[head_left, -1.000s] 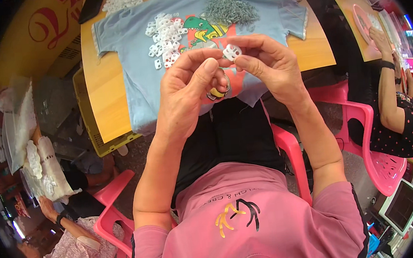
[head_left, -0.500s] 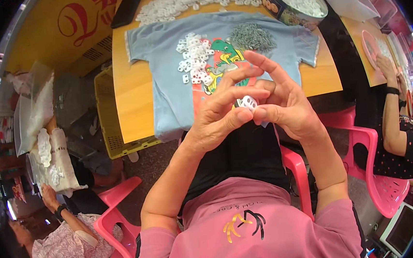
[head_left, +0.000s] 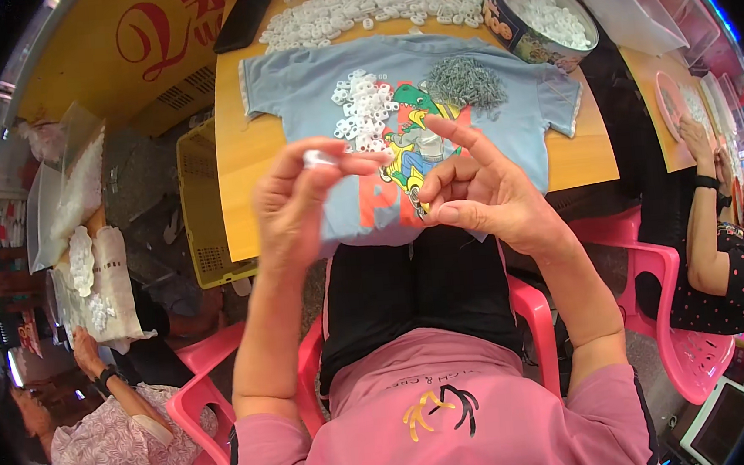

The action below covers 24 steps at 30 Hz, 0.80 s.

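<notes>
My left hand (head_left: 287,204), smeared by motion, holds a small white plastic piece (head_left: 321,158) between its thumb and fingers, left of the white pile. My right hand (head_left: 505,200) is over the near edge of the shirt, its index finger stretched out. Its thumb and bent middle finger come together; whatever lies between them is too small to make out. A blue-grey T-shirt (head_left: 308,89) with a printed cartoon is spread on the table. On it are a pile of white plastic pieces with holes (head_left: 364,111) and a heap of small grey metal parts (head_left: 465,83).
White rings (head_left: 372,9) cover the back of the wooden table (head_left: 238,191), beside a round tin (head_left: 539,23) of white pieces and a black phone (head_left: 243,20). A yellow crate (head_left: 209,210) stands at left. Other people work on both sides, near pink chairs (head_left: 537,333).
My hands have parted. The left has moved left with the white piece, which both hands were holding together; the right stays near the same place.
</notes>
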Tool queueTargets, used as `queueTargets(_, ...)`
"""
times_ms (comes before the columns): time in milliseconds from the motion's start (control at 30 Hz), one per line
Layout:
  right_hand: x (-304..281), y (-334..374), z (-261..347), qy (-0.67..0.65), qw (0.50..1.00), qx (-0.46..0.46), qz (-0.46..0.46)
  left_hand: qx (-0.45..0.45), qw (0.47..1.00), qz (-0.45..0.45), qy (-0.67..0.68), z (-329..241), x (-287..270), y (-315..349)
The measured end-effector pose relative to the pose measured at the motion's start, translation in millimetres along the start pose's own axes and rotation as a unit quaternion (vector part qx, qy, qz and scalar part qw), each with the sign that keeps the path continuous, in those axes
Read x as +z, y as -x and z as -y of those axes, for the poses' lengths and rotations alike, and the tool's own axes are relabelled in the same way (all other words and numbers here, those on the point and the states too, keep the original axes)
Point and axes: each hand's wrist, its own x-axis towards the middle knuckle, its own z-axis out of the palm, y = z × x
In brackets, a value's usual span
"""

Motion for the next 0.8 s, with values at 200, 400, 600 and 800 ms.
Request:
queueTargets(200,-28,-1,-5,0.072,0.996,0.041,-0.045,0.09,0.959,-0.18,-0.199,-50,-104,19)
queueTargets(400,-35,-7,-5,0.082,0.993,0.026,-0.078,0.061,0.93,-0.272,-0.239,-67,-177,53)
queueTargets(600,-32,-17,-7,0.109,0.992,0.019,-0.068,0.011,0.913,-0.325,-0.247,-54,-212,75)
queueTargets(800,-39,-38,-10,0.186,0.977,-0.022,-0.098,-0.129,0.838,-0.439,-0.299,-28,-264,97)
